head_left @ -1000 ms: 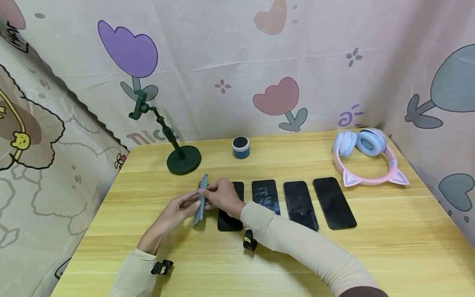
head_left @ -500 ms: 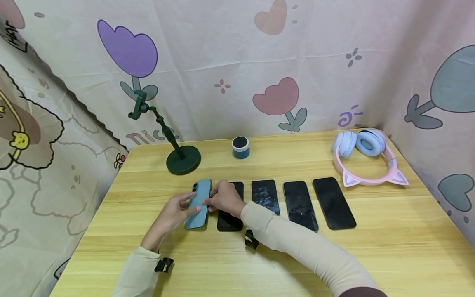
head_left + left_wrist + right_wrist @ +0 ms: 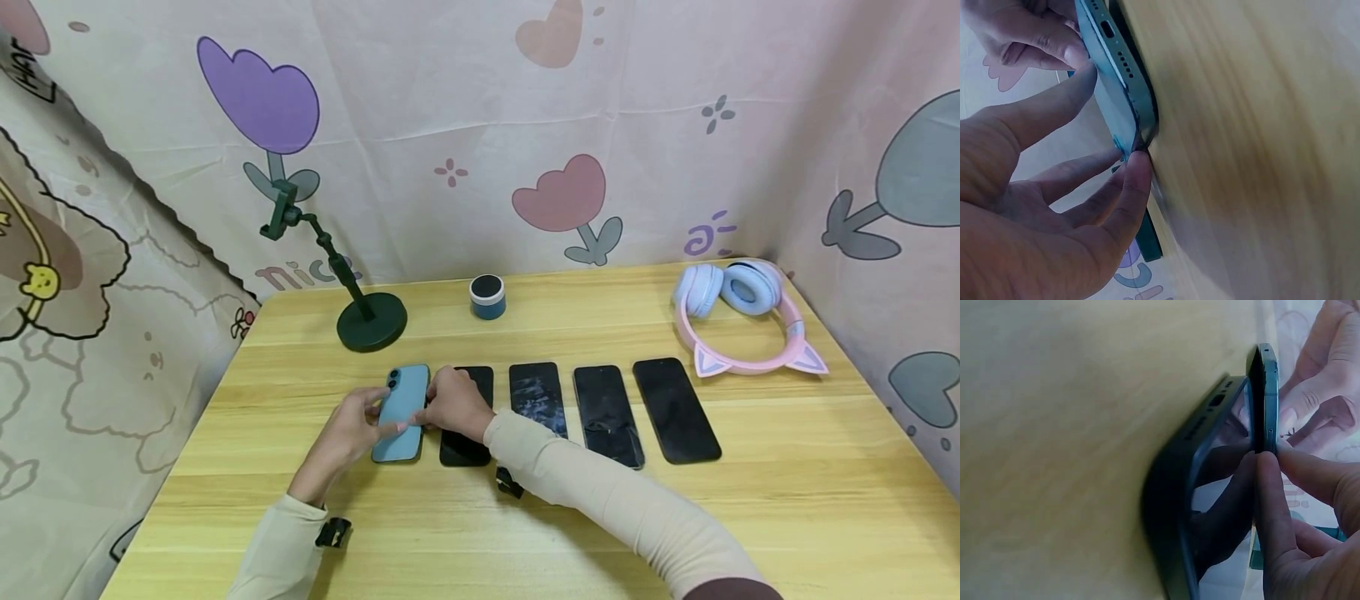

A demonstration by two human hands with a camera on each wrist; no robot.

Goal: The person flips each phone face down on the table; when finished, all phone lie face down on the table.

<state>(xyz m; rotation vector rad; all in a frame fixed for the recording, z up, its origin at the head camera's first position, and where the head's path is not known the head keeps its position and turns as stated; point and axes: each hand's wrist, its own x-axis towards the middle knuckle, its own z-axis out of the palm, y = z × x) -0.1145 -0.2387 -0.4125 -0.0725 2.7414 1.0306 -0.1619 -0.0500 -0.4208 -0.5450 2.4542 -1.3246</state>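
Observation:
A light-blue phone [image 3: 408, 396], back side up with its camera lenses at the top left, is low over the table at the left end of a row of phones. My left hand [image 3: 347, 435] holds its left side, thumb on the back and fingertips at the edge. With thumb and forefinger my right hand [image 3: 457, 404] pinches the right edge, as the right wrist view shows. In the left wrist view the phone's charging-port end [image 3: 1125, 65] is very near the wood; whether it lies fully flat I cannot tell. A black phone [image 3: 465, 450] lies partly beneath my right hand.
Further right lie a phone with a smudged screen [image 3: 537, 392] and two dark phones [image 3: 606, 408], [image 3: 677, 411]. Behind stand a green phone stand [image 3: 371, 323] and a small blue-and-white jar [image 3: 488, 302]. Pink cat-ear headphones [image 3: 738, 365] rest at the back right.
The light-blue phone has turned from standing on edge to back side up and come down toward the table. Both hands have stayed on it, with the right fingers slightly lower.

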